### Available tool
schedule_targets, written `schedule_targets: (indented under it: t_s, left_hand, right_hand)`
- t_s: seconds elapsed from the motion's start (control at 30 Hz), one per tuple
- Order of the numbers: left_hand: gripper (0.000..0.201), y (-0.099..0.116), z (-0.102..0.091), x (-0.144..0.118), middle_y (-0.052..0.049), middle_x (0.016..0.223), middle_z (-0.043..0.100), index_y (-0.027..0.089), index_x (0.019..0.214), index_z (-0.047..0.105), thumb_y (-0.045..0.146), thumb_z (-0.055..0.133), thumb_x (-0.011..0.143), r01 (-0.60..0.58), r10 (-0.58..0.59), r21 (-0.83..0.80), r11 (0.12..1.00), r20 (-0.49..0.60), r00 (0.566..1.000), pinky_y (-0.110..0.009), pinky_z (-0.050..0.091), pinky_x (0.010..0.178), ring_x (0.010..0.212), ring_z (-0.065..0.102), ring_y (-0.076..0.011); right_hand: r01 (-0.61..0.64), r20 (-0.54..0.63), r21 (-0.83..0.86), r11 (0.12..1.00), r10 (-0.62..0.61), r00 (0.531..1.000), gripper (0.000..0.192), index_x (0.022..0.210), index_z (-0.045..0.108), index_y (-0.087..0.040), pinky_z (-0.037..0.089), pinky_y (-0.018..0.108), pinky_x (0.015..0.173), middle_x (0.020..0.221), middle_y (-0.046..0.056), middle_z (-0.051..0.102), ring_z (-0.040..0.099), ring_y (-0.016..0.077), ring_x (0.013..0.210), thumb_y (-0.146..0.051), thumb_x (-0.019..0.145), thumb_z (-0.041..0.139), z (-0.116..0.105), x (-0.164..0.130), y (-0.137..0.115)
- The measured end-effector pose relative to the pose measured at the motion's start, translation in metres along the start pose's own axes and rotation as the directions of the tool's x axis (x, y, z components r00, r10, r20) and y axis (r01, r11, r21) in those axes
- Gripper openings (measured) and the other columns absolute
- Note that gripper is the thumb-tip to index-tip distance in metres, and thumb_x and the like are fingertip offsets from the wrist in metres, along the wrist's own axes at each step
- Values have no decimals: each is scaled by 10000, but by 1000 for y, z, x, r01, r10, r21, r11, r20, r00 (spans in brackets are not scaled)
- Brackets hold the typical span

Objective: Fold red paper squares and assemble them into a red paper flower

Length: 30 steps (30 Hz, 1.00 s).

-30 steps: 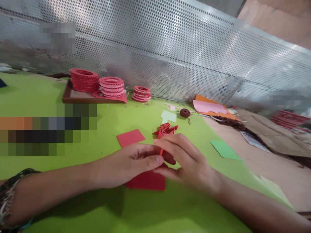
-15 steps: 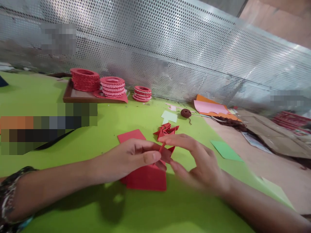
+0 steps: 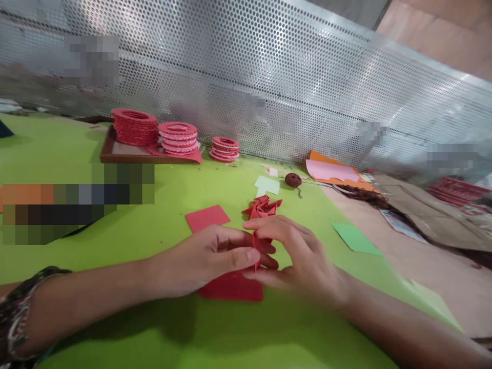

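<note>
The left hand (image 3: pixel 221 259) pinched a small folded red paper piece (image 3: pixel 255 240) between thumb and fingers, above a red sheet (image 3: pixel 236 288) on the green table (image 3: pixel 230 333). The right hand (image 3: pixel 298 253) curved around the piece's other side, though whether it gripped could not be told. Toward the table's far edge lay folded red paper shapes (image 3: pixel 262 206), then a brown yarn ball (image 3: pixel 293 180).
</note>
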<state>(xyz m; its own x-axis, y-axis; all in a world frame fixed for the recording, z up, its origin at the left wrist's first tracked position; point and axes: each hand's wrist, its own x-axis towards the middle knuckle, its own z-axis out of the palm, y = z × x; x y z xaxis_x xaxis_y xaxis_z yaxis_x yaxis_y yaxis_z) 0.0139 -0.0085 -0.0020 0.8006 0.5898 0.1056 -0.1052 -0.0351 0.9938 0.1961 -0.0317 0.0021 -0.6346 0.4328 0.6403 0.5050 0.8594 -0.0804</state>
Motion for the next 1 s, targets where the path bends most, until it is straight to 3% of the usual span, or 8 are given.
schedule_targets:
  t_s: [0.2, 0.33, 0.57, 0.67, 0.8, 0.9, 1.0]
  left_hand:
    - [175, 2, -2, -1, 66, 779, 683, 239, 814, 686, 180, 521, 802, 14, -14, 31, 999, -2, 1000, -149, 422, 686, 763, 606, -92]
    - [157, 2, -1, -2, 53, 760, 703, 237, 816, 690, 176, 552, 774, 42, -41, 28, 999, -3, 999, -166, 430, 671, 736, 621, -108]
    - [119, 1, -5, -3, 36, 724, 703, 213, 809, 678, 232, 563, 789, 59, -59, 3, 998, 61, 996, -189, 436, 714, 728, 632, -117]
    - [127, 1, -7, -2, 41, 680, 677, 201, 832, 663, 246, 549, 801, 47, -48, 15, 999, 54, 997, -200, 438, 713, 679, 619, -110]
    - [94, 0, -6, 1, 49, 629, 648, 188, 778, 635, 248, 563, 788, 83, -83, 1, 997, 31, 996, -207, 440, 709, 644, 604, -103]
    - [62, 0, -4, 2, 58, 663, 628, 192, 803, 626, 221, 601, 755, 104, -104, -28, 994, 2, 995, -190, 437, 671, 639, 582, -91]
    - [181, 1, -5, 1, 68, 746, 613, 226, 889, 616, 179, 643, 716, 118, -126, -87, 989, -87, 988, -158, 428, 649, 691, 563, -76]
  right_hand:
    - [-102, 5, 108, 989, 102, 995, 371, 954, 471, -147, 476, 195, 686, 799, 24, 635, 597, 116, 760, -316, 706, 688, -6, 2, -1]
    - [-157, 78, 131, 979, 148, 986, 443, 998, 483, -152, 473, 195, 645, 806, 8, 620, 591, 116, 740, -317, 664, 722, -8, 3, -2]
    - [-100, 99, 216, 971, 80, 992, 312, 1040, 510, -141, 477, 196, 721, 859, 23, 627, 578, 104, 783, -234, 767, 629, -14, 6, -1]
    - [-60, 19, 133, 989, 57, 998, 297, 1048, 497, -115, 495, 213, 730, 864, 51, 634, 591, 116, 782, -183, 774, 588, -12, 4, -2]
    - [62, -109, -55, 997, -68, 992, 280, 1000, 510, -125, 494, 275, 821, 967, 104, 629, 584, 164, 936, -151, 738, 608, -4, 1, -2]
    - [70, -119, -131, 989, -86, 989, 138, 913, 544, -152, 517, 281, 754, 929, 84, 636, 600, 151, 877, -102, 785, 553, -3, 1, -2]
    - [95, -108, -187, 978, -117, 987, 114, 849, 561, -147, 525, 266, 701, 878, 70, 642, 604, 142, 831, -55, 800, 516, -8, 3, -4]
